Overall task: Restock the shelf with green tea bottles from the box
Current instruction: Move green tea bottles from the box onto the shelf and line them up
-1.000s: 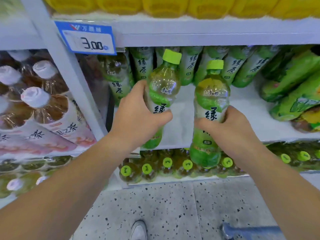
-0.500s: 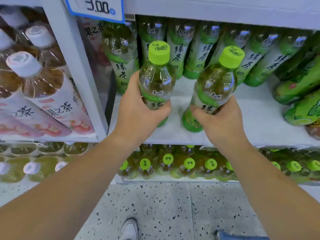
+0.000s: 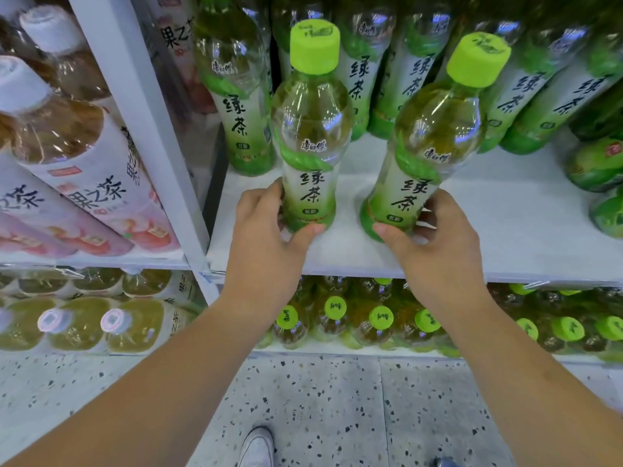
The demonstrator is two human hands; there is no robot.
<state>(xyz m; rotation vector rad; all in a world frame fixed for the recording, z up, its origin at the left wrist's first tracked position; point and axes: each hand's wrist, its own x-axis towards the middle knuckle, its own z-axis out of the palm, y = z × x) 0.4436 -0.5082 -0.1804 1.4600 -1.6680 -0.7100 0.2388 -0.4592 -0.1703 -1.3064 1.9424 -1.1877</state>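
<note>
Two green tea bottles with lime caps stand on the white shelf (image 3: 505,237). My left hand (image 3: 266,230) wraps the base of the left bottle (image 3: 312,129), which is upright. My right hand (image 3: 435,241) grips the base of the right bottle (image 3: 435,136), which leans to the right at its top. Behind them stands a row of several more green tea bottles (image 3: 236,106). The box is out of view.
A white upright post (image 3: 145,129) divides this bay from pink-labelled tea bottles (image 3: 84,170) on the left. Green packs (image 3: 596,163) lie at the shelf's right. The lower shelf holds several green-capped bottles (image 3: 381,318). Below are speckled floor and my shoe (image 3: 256,446).
Both bottles have come down from mid-air onto the shelf board, and my hands have slid down to their bases. The view has dropped and moved closer to the shelf.
</note>
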